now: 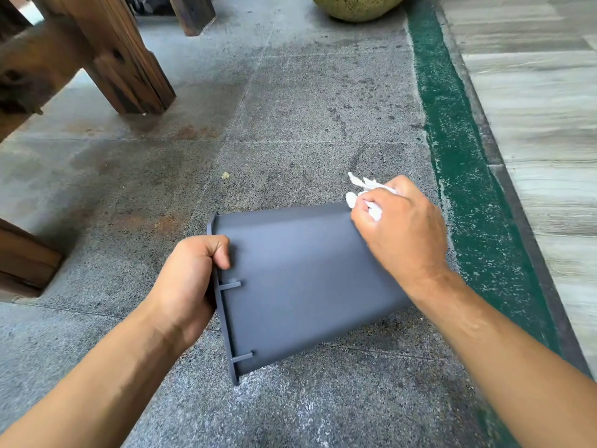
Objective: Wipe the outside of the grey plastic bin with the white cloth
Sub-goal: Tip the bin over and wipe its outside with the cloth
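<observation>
Grey bin (300,279) lies tipped on its side, centre frame. My left hand (187,282) grips its rim, right hand (400,231) bunches white cloth (365,189) at its base. Looks light, stiff, slick; rim's best hold.

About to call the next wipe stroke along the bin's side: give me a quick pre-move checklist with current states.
1. Left hand grips the bin's rim: ok.
2. Right hand holds the white cloth: ok.
3. Cloth touching the grey bin at its far base corner: ok.
4. Bin tipped on its side, wall facing up: ok.
5. Underside wiped: cannot tell.
6. Stone floor around the bin free for the stroke: ok.
</observation>
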A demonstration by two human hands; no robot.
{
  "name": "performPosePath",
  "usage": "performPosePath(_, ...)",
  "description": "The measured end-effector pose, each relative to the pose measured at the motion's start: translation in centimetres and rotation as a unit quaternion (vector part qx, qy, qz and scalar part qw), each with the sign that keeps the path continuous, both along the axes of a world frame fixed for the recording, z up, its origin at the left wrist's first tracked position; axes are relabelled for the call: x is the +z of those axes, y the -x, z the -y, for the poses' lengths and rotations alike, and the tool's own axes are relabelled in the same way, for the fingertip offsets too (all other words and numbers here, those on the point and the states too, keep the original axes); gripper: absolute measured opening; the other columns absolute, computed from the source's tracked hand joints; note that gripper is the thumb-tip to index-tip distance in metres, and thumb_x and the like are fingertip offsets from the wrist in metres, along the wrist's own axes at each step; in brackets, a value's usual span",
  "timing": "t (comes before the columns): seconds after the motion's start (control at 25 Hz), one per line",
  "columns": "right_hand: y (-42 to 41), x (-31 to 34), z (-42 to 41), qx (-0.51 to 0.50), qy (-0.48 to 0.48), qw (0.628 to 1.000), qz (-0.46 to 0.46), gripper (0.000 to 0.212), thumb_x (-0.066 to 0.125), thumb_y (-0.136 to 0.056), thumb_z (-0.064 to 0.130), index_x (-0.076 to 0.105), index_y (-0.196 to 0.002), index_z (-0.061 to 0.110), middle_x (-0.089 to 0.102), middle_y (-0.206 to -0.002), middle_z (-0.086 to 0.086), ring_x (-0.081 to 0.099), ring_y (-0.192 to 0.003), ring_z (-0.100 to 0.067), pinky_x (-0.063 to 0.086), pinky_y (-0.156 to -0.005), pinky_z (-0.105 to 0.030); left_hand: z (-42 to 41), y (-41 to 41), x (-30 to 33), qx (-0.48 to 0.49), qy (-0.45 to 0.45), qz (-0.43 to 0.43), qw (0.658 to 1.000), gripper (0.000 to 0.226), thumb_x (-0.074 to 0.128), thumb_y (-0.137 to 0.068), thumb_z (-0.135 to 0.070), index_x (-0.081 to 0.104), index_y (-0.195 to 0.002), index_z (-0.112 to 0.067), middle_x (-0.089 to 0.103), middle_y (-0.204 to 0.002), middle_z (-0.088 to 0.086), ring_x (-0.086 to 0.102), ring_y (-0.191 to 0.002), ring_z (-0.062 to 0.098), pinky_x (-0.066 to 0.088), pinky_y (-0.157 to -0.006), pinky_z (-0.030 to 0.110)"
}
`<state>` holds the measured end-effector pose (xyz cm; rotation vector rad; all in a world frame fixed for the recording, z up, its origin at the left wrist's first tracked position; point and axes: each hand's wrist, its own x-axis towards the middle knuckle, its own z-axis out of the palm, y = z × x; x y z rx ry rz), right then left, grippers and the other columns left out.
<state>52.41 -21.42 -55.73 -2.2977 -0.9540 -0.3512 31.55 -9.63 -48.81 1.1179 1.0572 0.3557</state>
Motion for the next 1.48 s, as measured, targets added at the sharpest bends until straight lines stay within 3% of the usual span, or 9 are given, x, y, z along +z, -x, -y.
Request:
performPosePath(0.16,-1.9,-0.9,0.9,-0.028,-0.001,0.999,-0.016,0.026,0.059,-0.09,0.035,0.078,-0.087,0.018,0.059,-0.086,-0.007,0.061,-0.067,-0.039,0.054,-0.06,-0.041,-0.6,0.5,-0.2,0.002,0.007,-0.007,1.0,0.038,0.041,-0.043,-0.01,0.055,-0.079,-0.011,0.059,-0.066,0.008,0.055,-0.053,0.026,0.045,-0.054,0.024)
performPosePath(0.4,-3.5,-1.6,2.2,-0.056,-0.002,0.997,-0.05,0.021,0.062,-0.09,0.029,0.08,-0.091,0.019,0.062,-0.089,-0.008,0.062,-0.074,-0.038,0.054,-0.065,-0.04,-0.7,0.4,0.0,-0.003,0.0,-0.009,1.0,0.032,0.039,-0.048,-0.009,0.056,-0.075,-0.011,0.06,-0.065,0.008,0.056,-0.052,0.026,0.043,-0.059,0.027)
performPosePath(0.68,-4.9,-2.8,3.8,-0.077,-0.02,0.99,-0.115,0.021,0.061,-0.09,0.026,0.081,-0.088,0.018,0.063,-0.087,-0.01,0.06,-0.079,-0.035,0.049,-0.071,-0.037,-1.7,0.9,-1.1,0.036,0.032,-0.024,0.999,0.053,0.043,-0.042,-0.013,0.053,-0.094,-0.011,0.058,-0.086,0.013,0.055,-0.065,0.032,0.046,-0.058,0.027)
performPosePath(0.84,-4.2,-4.8,5.1,-0.099,-0.028,0.971,-0.218,0.021,0.062,-0.091,0.026,0.082,-0.09,0.019,0.072,-0.096,-0.012,0.061,-0.082,-0.032,0.045,-0.072,-0.033,-2.7,1.7,-2.1,0.064,0.063,-0.013,0.996,0.063,0.044,-0.043,-0.016,0.055,-0.105,-0.015,0.057,-0.103,0.016,0.054,-0.088,0.035,0.047,-0.074,0.038)
performPosePath(1.0,-4.1,-5.7,6.2,-0.186,-0.144,0.927,-0.293,0.028,0.063,-0.088,0.035,0.08,-0.105,0.019,0.076,-0.099,-0.007,0.069,-0.086,-0.028,0.058,-0.08,-0.039,-3.0,2.1,-2.3,0.073,0.073,-0.004,0.995,0.063,0.041,-0.048,-0.018,0.058,-0.108,-0.011,0.057,-0.105,0.018,0.057,-0.087,0.036,0.049,-0.074,0.036)
performPosePath(1.08,-4.6,-4.8,6.2,-0.192,-0.19,0.919,-0.288,0.031,0.062,-0.087,0.039,0.08,-0.106,0.023,0.076,-0.102,-0.003,0.071,-0.092,-0.023,0.058,-0.085,-0.04,-3.1,2.2,-2.3,0.084,0.08,0.002,0.993,0.059,0.039,-0.049,-0.017,0.054,-0.105,-0.011,0.056,-0.099,0.017,0.057,-0.081,0.035,0.049,-0.073,0.036)
performPosePath(1.2,-4.6,-2.4,4.9,-0.14,-0.222,0.929,-0.26,0.022,0.064,-0.089,0.033,0.08,-0.102,0.027,0.073,-0.101,0.0,0.068,-0.09,-0.016,0.054,-0.083,-0.03,-3.2,2.1,-2.3,0.095,0.077,-0.009,0.993,0.058,0.041,-0.046,-0.018,0.05,-0.103,-0.014,0.054,-0.095,0.013,0.055,-0.077,0.033,0.049,-0.071,0.035)
performPosePath(1.4,-2.1,-2.1,2.5,-0.068,-0.158,0.969,-0.176,0.016,0.069,-0.089,0.025,0.081,-0.099,0.023,0.065,-0.098,-0.003,0.061,-0.083,-0.019,0.043,-0.074,-0.026,-2.7,1.7,-2.0,0.101,0.065,-0.013,0.993,0.052,0.041,-0.048,-0.018,0.053,-0.099,-0.015,0.057,-0.086,0.011,0.057,-0.069,0.032,0.05,-0.07,0.034)
performPosePath(1.48,-0.7,-2.8,3.2,-0.031,-0.13,0.985,-0.111,0.015,0.071,-0.088,0.021,0.079,-0.101,0.022,0.062,-0.099,-0.004,0.061,-0.08,-0.024,0.047,-0.069,-0.03,-2.7,1.8,-1.7,0.106,0.073,-0.005,0.992,0.046,0.039,-0.05,-0.017,0.054,-0.093,-0.014,0.06,-0.082,0.011,0.058,-0.067,0.032,0.051,-0.07,0.034)
